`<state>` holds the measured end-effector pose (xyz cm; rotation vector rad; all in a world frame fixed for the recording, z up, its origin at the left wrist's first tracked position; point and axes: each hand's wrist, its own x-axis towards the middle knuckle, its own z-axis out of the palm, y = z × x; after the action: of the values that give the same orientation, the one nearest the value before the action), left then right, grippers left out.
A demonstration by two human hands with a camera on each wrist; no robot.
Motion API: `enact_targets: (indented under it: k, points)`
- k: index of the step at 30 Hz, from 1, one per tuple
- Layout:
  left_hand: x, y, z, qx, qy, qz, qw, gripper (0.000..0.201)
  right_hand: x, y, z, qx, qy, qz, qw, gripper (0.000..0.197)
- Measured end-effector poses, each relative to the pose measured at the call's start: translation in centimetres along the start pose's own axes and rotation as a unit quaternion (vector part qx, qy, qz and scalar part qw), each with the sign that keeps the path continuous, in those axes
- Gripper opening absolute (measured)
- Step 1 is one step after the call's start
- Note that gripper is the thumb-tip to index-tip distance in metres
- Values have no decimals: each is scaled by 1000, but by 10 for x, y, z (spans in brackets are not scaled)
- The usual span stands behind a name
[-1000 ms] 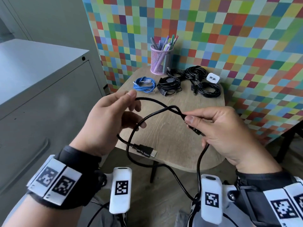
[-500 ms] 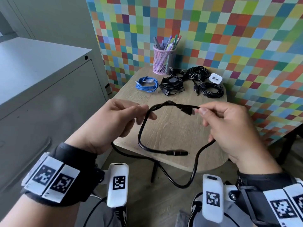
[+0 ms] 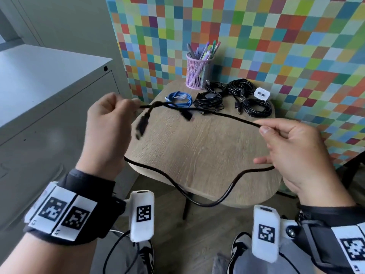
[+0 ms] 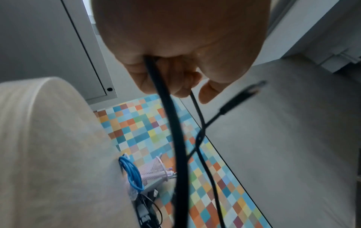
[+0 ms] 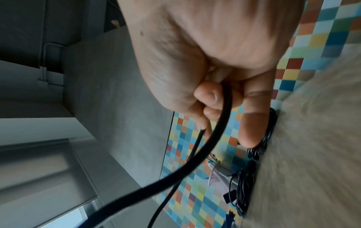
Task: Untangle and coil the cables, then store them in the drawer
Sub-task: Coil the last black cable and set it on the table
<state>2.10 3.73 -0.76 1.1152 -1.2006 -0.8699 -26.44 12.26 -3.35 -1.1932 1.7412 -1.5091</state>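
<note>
A black cable [image 3: 223,115] stretches in the air between both hands above a small wooden table [image 3: 207,159]. My left hand [image 3: 110,123] pinches it near two dangling plugs [image 3: 141,125], which look blurred. My right hand [image 3: 292,147] pinches the far end of the stretch, and a lower loop [image 3: 197,200] sags from it past the table's front edge to the left hand. In the left wrist view the cable [image 4: 171,123] runs out of curled fingers [image 4: 148,80]. In the right wrist view the cable [image 5: 216,131] passes through the curled fingers [image 5: 210,95].
At the table's back lie a coiled blue cable [image 3: 179,97], several coiled black cables [image 3: 237,97], a white adapter [image 3: 261,93] and a pink mesh pen cup [image 3: 198,72]. A grey metal cabinet [image 3: 49,107] stands on the left. A multicoloured checkered wall [image 3: 256,36] is behind.
The hands have pulled apart, left hand up and left, right hand to the right. The small loop has opened into a long taut stretch, and the plugs now swing near the left hand.
</note>
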Motion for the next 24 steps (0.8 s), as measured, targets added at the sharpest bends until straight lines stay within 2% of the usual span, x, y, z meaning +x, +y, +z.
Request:
enact_targets:
  k: [2,5,8,12,13,16,18,20,22,24]
  points:
    - [4,1,-4,-28,16,6,999,30,1,-1,-4,-8,-6,4,1000,34]
    - [0,4,-3,30,-36,38,998,19,-1,-1,-1,-45,-27,10,999,33]
    - [-7,7,-3,139,-109,73,982,32,-4,-7,-2,-114,-77,29,990,28]
    - [-18,12,4,135,-195,73,969,44,-11,-16,0,-248,-158,-4,956,17]
    - [-21,12,6,126,-215,74,966,47,-13,-18,3,-262,-168,-7,950,19]
    - [-29,13,13,90,-270,83,955,51,-22,-20,15,-295,-189,-48,935,63]
    - [-36,15,18,72,-298,83,948,48,-26,-22,23,-283,-187,-107,935,76]
    - [-41,16,22,52,-313,78,945,47,-27,-22,28,-249,-183,-153,939,61]
    - [-42,16,24,54,-311,77,946,48,-27,-22,28,-210,-192,-136,949,38]
    - [-38,14,23,104,-298,85,945,47,-26,-24,23,-174,-206,-116,956,34]
